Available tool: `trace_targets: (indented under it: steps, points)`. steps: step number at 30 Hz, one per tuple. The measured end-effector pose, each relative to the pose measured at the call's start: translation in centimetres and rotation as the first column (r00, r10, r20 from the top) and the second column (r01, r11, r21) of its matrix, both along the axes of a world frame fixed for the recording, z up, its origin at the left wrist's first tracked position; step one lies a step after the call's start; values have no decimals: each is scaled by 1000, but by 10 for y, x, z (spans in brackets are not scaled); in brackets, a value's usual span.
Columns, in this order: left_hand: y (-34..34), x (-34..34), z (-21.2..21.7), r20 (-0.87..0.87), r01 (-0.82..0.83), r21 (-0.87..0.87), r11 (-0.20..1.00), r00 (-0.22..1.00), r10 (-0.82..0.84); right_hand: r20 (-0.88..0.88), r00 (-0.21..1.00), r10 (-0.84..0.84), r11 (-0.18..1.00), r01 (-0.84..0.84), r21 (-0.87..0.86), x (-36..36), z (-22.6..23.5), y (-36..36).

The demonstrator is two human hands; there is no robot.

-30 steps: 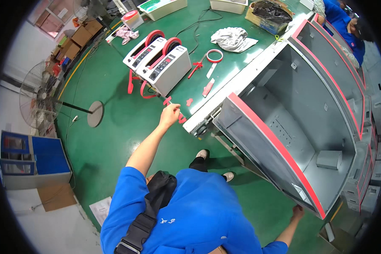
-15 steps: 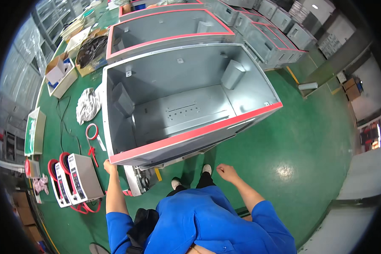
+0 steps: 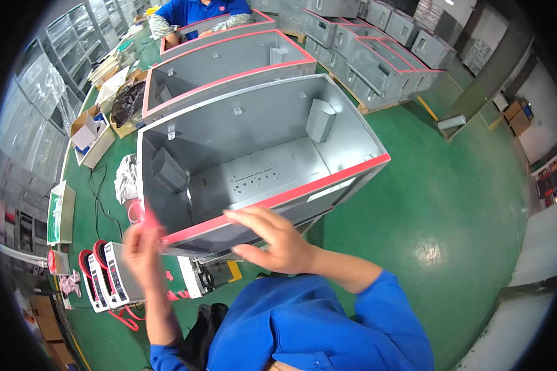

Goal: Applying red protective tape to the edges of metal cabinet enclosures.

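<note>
A large open grey metal cabinet box [image 3: 213,133] stands in front of me, with red tape [image 3: 328,177] along its near rim. At the near left corner my left hand [image 3: 143,250] is closed, blurred by motion, on a loose end of red tape [image 3: 147,221] that sticks up from the corner. My right hand [image 3: 275,240] lies over the near rim with its fingers stretched out and apart, touching the tape near the middle. Inside the box are a row of small holes and a bracket at each end.
Two red-taped boxes [image 3: 229,62] stand beyond, and a co-worker in blue [image 3: 198,12] leans over the farthest. White devices with red hoses [image 3: 114,275] stand at left, near white bins [image 3: 96,145] and a white cloth [image 3: 126,178]. More grey boxes [image 3: 384,71] are stacked at far right.
My right hand has come from beside my body onto the near rim. My left hand has shifted left and lifts a tape end at the corner. A co-worker is now in view.
</note>
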State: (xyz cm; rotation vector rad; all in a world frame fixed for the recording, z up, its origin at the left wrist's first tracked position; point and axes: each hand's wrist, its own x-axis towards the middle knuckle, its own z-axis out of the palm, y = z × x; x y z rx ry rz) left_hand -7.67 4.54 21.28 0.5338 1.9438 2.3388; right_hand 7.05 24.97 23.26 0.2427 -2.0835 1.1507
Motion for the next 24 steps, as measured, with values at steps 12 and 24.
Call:
trace_targets:
  steps: [12, 24]
  points:
    - [154, 74, -1, -714, -124, -518, 846, 607, -349, 46, 785, -617, 743, 563, 361, 49, 0, 242]
    - [177, 77, -14, -701, -393, -642, 658, 649, -297, 294, 795, -530, 675, 186, 714, 15, -28, 371]
